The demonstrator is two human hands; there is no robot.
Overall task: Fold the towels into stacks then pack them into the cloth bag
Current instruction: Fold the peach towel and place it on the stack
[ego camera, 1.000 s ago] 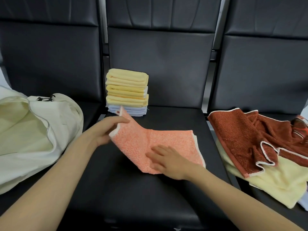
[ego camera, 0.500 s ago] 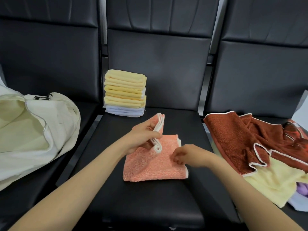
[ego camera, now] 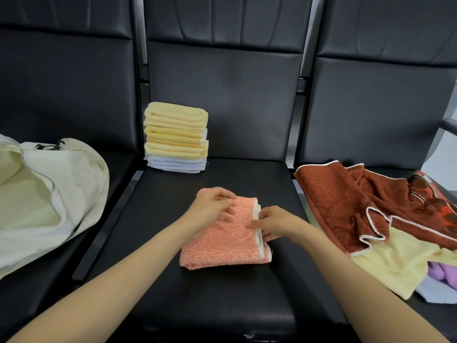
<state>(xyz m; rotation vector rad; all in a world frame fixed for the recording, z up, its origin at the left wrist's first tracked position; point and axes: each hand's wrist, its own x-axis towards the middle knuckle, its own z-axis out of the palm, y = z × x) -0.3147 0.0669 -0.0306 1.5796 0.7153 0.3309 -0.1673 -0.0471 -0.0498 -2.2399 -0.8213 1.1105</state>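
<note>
An orange towel (ego camera: 222,246) lies folded on the middle black seat (ego camera: 197,305). My left hand (ego camera: 212,206) rests on its upper left part with loosely curled fingers touching the cloth. My right hand (ego camera: 274,225) pinches the white-trimmed right edge of the towel. Behind them, at the seat's back left, stands a stack of folded towels (ego camera: 176,137), yellow ones on top of pale blue ones. The cream cloth bag (ego camera: 49,194) lies open on the left seat.
On the right seat lies a heap of unfolded towels: a rust-brown one (ego camera: 346,206) with white trim, a pale yellow one (ego camera: 395,263) under it and a purple one (ego camera: 442,271) at the edge. Seat backs rise behind all three seats.
My left hand has laid the lifted half of the orange towel down over the rest, so it now lies folded flat. My right hand has shifted onto the towel's right edge.
</note>
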